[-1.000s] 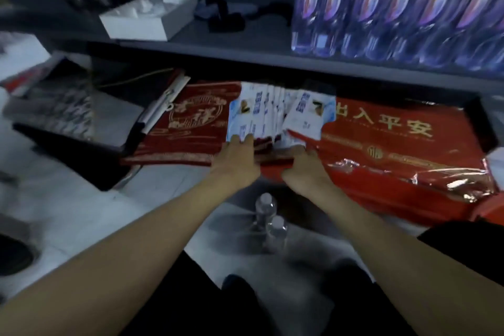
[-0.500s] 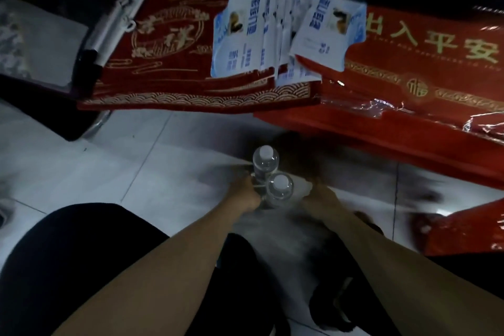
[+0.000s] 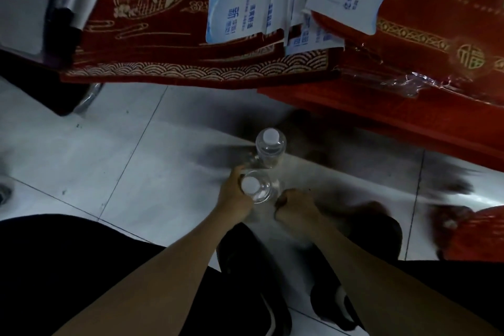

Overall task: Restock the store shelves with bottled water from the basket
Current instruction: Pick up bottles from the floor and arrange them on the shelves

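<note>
Two clear water bottles with white caps stand on the tiled floor in front of me. My left hand [image 3: 236,196] grips the near bottle [image 3: 259,188] from its left side, fingers curled round it just under the cap. The far bottle [image 3: 270,148] stands free right behind it. On the near bottle's right side my right hand [image 3: 296,206] is curled up against it; whether it holds anything is unclear. No basket or shelf of bottles is in view.
Red doormats [image 3: 196,43] with gold patterns lie stacked on a low ledge above the bottles, with several white-and-blue packets [image 3: 240,0] on top. More red mats in plastic wrap [image 3: 425,68] lie to the right. My dark shoes [image 3: 253,267] stand just below the hands.
My hands left the packets on the mats and came down to the bottles on the floor. The view tilted down, so the shelf of bottles went out of sight. The right hand closed in on the near bottle.
</note>
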